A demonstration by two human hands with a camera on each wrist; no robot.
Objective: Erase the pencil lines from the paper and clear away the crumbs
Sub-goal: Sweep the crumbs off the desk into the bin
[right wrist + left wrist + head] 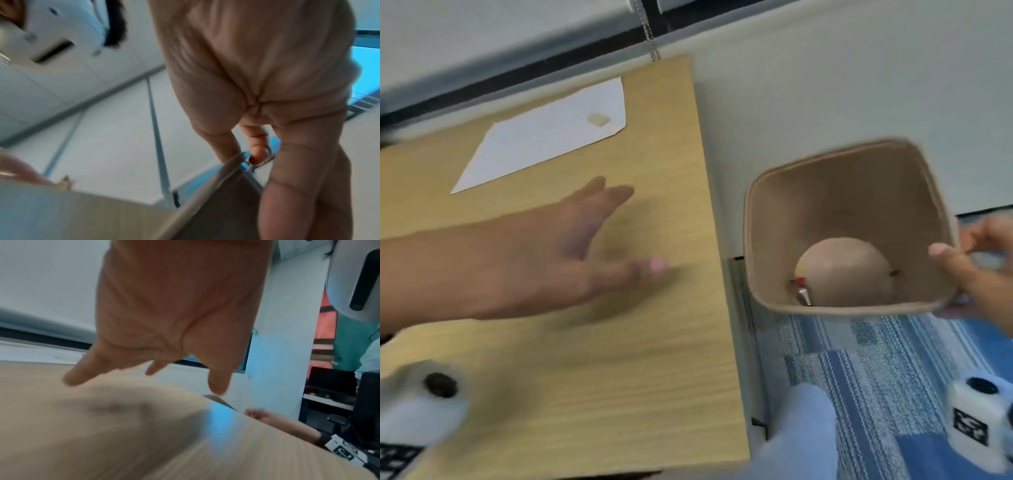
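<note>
Basically a sweep-into-bin setup. Left hand (585,236) hovers flat over the desk (592,377), fingers straight and spread, holding nothing — my read is it's posed as a blade to push crumbs toward the right edge. Crumbs themselves: can't make any out, too much blur. Paper (544,137) lies at the far left-centre of the desk, well apart from the hand, one corner pointing at the near side. It looks plain white, no pencil lines visible from the head view, so erasing is probably done. A small tan lump, likely the eraser (598,119), rests on the paper near its right corner. Right of the desk edge, the bin (842,192) is held off the floor, mouth tipped up toward the camera — likely a catcher for the sweep. Right hand (976,270) grips its near-right rim, thumb inside, fingers curled outside. A round beige thing sits at the bin's bottom.
</note>
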